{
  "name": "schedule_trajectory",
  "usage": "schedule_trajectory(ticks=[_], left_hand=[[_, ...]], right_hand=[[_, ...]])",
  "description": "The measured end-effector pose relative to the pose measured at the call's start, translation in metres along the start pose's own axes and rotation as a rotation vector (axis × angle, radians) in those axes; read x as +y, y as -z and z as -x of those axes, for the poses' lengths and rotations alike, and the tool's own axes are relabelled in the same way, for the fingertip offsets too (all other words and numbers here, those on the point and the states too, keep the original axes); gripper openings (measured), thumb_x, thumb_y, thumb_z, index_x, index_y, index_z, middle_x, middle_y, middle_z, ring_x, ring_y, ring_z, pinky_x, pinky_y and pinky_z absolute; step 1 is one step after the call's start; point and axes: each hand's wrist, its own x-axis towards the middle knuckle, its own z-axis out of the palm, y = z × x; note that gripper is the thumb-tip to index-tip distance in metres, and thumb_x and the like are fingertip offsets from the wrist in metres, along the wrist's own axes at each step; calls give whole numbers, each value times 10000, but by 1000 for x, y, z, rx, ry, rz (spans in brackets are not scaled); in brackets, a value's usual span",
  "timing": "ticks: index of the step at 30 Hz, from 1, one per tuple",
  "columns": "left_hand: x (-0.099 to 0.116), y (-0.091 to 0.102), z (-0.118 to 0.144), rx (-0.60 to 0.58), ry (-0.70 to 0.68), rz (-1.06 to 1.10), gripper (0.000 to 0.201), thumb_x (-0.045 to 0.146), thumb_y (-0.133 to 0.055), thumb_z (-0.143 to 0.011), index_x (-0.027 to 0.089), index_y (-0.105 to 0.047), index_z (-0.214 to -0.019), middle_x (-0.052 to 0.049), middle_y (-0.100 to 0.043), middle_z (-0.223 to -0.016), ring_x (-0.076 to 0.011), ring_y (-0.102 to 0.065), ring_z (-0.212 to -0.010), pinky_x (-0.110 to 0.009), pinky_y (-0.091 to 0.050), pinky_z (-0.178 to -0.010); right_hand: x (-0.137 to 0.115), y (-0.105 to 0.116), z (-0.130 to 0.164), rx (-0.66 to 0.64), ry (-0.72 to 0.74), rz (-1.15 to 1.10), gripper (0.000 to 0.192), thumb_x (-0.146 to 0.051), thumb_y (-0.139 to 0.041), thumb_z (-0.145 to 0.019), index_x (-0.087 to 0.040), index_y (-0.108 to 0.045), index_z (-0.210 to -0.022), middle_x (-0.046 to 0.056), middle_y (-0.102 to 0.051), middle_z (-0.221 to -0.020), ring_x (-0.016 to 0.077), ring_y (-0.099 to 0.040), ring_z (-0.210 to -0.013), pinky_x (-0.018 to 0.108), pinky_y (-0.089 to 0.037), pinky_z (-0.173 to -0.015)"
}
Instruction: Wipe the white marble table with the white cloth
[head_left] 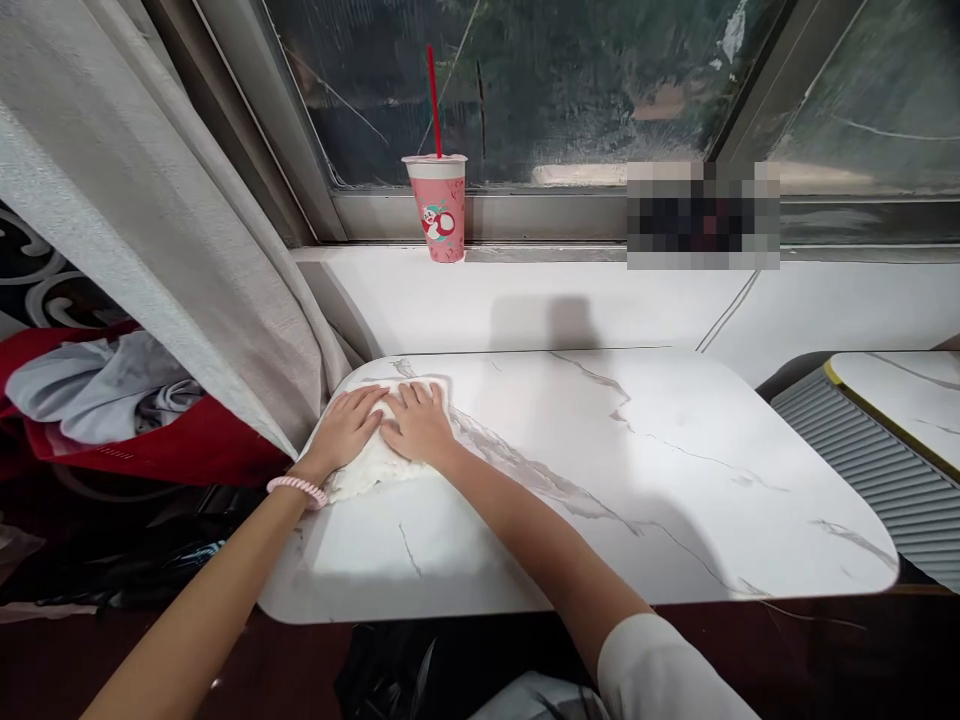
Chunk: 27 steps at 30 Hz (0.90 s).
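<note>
Cloth (367,462), white and crumpled, lies at the far left corner of a marble table (600,480), pinned flat under both palms. The left hand (346,428) and right hand (418,424) sit side by side, fingers spread and pointing away from the body, pressing down rather than gripping. Most of the bare tabletop stretches to the right of the hands. A grey curtain (150,230) hangs just left of the cloth. A pink cup (438,208) with a red straw stands on the windowsill beyond, well apart.
</note>
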Motion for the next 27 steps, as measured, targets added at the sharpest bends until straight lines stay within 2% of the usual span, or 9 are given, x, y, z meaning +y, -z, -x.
schedule_trajectory(ticks=[8, 14, 18, 22, 27], left_hand=[[-22, -19, -69, -4, 20, -2, 456, 346, -308, -945, 240, -531, -1329, -80, -572, -1384, -235, -483, -1301, -450, -335, -1136], [-28, -33, -110, -1, 6, -22, 456, 327, -325, -937, 237, -545, -1325, -82, -592, -1362, -254, -514, -1266, -468, -365, -1106], [-26, -40, -122, 1, 13, -22, 448, 315, -323, -934, 253, -553, -1314, -74, -611, -1336, -256, -521, -1260, -470, -365, -1101], [-22, -41, -121, 8, 14, -44, 462, 298, -297, -941, 227, -541, -1327, -92, -595, -1357, -263, -510, -1273, -475, -354, -1100], [1, -46, -121, 25, -1, -56, 460, 301, -293, -953, 222, -538, -1334, -96, -600, -1348, -265, -515, -1265, -485, -345, -1102]], right_hand=[[40, -12, -53, 50, -74, -2, 394, -336, -428, -974, -189, -545, -1321, 112, -522, -1412, 270, -389, -1327, 517, -169, -1169], [67, -13, -75, 61, -100, -9, 386, -319, -429, -975, -199, -541, -1324, 98, -551, -1378, 255, -400, -1326, 511, -170, -1173], [79, -12, -79, 62, -108, -12, 390, -329, -434, -978, -200, -536, -1331, 90, -551, -1388, 242, -404, -1329, 490, -179, -1178], [81, -10, -76, 65, -107, -31, 380, -317, -436, -979, -213, -542, -1329, 85, -536, -1417, 231, -395, -1348, 479, -175, -1185], [94, 5, -61, 40, -105, -42, 382, -298, -448, -972, -219, -543, -1334, 72, -530, -1429, 215, -393, -1361, 463, -189, -1189]])
